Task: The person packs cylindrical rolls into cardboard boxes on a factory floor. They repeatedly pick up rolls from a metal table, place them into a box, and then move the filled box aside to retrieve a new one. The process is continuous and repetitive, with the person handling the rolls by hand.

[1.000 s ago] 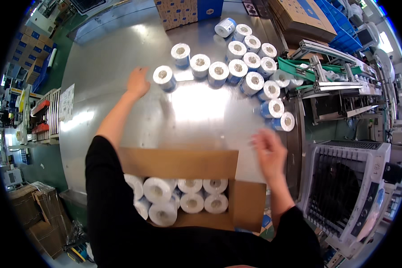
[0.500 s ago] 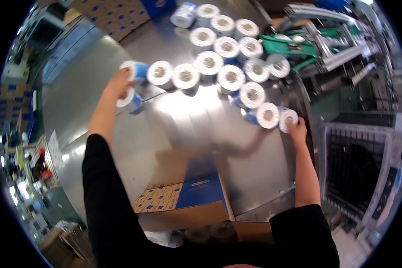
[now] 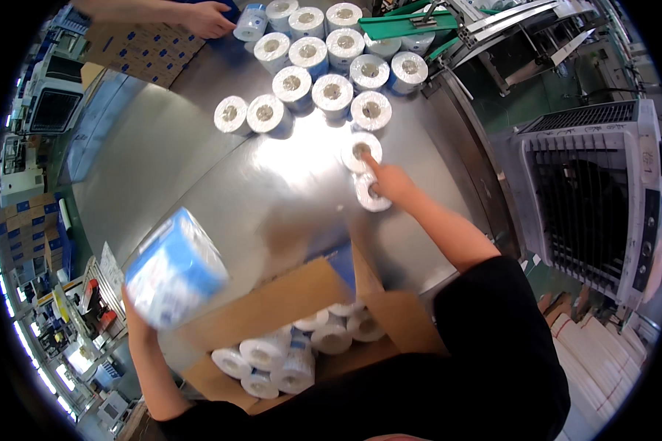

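My left hand (image 3: 136,312), mostly hidden, holds a blue-and-white wrapped toilet paper roll (image 3: 173,268), tilted and blurred, above the left side of an open cardboard box (image 3: 272,301). Several white rolls (image 3: 265,351) lie inside that box, close to my body. On the metal table, my right hand (image 3: 391,182) grips two toilet paper rolls, its fingers at the core of one roll (image 3: 351,153) and of the nearer roll (image 3: 368,197). Beyond them several more rolls (image 3: 332,95) stand grouped on end.
At the far left, another person's hand (image 3: 210,20) reaches beside a roll (image 3: 251,22), near a printed carton (image 3: 143,51). Metal framing with a green guide (image 3: 408,26) stands at the far right. A grey air cooler (image 3: 588,198) is right of the metal table (image 3: 265,191).
My left hand has brought a roll from the table's left toward the box. My right hand has drawn two rolls nearer and leftward. Another person's hand has come in at the far left.
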`<state>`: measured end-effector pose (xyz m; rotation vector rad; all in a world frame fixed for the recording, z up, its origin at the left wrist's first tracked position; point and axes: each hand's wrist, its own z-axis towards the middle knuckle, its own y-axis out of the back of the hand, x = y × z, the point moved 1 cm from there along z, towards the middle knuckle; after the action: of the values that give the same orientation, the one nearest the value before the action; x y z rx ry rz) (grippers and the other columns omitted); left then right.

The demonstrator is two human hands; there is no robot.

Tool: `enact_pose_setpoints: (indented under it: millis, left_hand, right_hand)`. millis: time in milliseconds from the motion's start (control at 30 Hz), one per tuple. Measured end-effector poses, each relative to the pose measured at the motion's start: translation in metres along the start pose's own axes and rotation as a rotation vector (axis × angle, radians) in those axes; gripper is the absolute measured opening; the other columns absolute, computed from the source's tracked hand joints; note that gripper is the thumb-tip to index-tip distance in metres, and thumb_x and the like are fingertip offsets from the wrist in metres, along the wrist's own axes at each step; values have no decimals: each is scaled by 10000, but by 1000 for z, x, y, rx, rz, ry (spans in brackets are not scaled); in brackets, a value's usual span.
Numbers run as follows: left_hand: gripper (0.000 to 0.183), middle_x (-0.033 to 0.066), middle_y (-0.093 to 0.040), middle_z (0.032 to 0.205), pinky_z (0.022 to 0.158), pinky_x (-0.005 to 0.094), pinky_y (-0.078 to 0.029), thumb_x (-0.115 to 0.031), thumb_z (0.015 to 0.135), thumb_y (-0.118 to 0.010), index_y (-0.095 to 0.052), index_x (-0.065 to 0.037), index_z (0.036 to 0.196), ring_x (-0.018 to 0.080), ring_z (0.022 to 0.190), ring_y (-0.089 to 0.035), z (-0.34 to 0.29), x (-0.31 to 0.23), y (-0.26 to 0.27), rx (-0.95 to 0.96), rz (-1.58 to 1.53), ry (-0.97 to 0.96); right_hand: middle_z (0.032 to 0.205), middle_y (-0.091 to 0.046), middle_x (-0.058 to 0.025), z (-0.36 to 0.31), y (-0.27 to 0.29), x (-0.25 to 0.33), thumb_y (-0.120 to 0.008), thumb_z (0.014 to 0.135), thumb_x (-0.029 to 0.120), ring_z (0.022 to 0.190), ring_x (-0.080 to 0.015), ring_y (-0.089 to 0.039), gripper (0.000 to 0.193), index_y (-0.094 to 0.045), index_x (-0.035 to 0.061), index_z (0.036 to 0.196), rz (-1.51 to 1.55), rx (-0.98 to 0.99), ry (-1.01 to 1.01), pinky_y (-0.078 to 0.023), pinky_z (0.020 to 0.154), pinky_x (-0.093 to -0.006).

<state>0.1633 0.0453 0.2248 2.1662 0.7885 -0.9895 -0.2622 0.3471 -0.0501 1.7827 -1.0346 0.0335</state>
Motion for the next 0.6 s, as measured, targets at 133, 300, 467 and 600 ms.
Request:
enact_pose_setpoints:
  millis: [133, 300, 467, 600]
  left_hand:
    - [267, 65, -655, 1047, 874, 297, -484, -101, 824, -642, -654, -9, 1074, 157, 949, -614, -115, 61, -14, 217, 53, 26]
    - [292, 101, -627, 962, 814, 366, -477, -133, 752, -689, -686, -24, 1023, 234, 934, -586, -181, -7, -145, 496, 260, -10]
    - [232, 114, -552, 894, 802, 398, -362, -220, 659, -676, -696, -71, 836, 278, 977, -466, -221, 85, -198, 357, 1378, -810]
    - [171, 83, -546, 956, 810, 405, -348, -249, 738, -633, -694, -109, 814, 251, 1009, -450, -220, 96, -192, 320, 1497, -749]
  right_hand:
    - [911, -655, -210, 13, 8, 3, -732, 672, 212, 861, -372, -634, 732, -434, 62, 1324, -30, -96, 122, -512, 774, -446]
    - [871, -661, -198, -96, 139, 88, -713, 686, 225, 785, -290, -655, 708, -471, 20, 1319, 239, -353, 140, -521, 719, -371]
    - [1047, -661, -189, -243, 185, 165, -786, 681, 126, 795, -172, -666, 771, -429, 0, 1353, 480, -433, 633, -536, 679, -277]
    - [1020, -636, -250, -347, 147, 222, -721, 766, 196, 927, -367, -645, 764, -332, 93, 1416, 24, 334, 402, -528, 801, -416]
